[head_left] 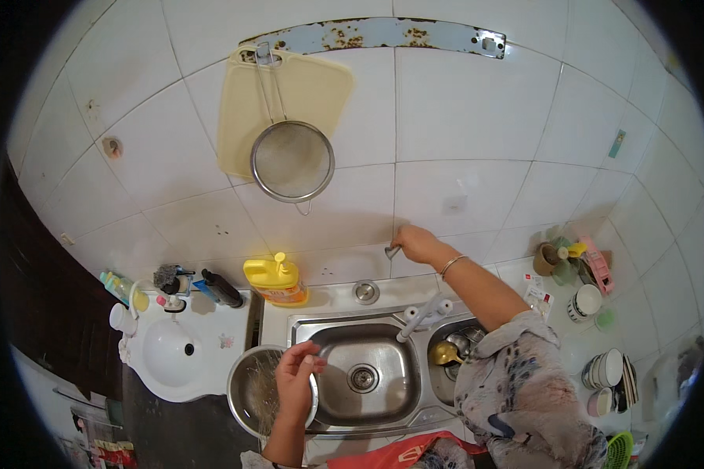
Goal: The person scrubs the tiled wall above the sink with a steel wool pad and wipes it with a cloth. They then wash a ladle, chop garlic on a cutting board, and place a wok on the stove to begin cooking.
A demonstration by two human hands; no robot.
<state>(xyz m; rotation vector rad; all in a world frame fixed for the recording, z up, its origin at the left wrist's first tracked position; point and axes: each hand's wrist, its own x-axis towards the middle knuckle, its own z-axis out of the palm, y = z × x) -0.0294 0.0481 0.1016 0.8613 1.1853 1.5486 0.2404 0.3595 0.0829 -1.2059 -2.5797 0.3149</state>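
One small grey metal piece: pinched in your right hand, beyond the sink, close to the tiled wall; I can't tell whether it touches the tiles.
Left hand: your fingers curl loosely above the right side of the steel basin; I can't tell whether they hold anything.
Steel basin: just left of the sink, thin brown strands inside.
Sink: two compartments, white faucet between them, golden ladle in the right one.
Far ledge: yellow pump jug on your left.
Wall: mesh strainer hanging before a cream cutting board.
Far left: white washbasin.
Right: stacked bowls.
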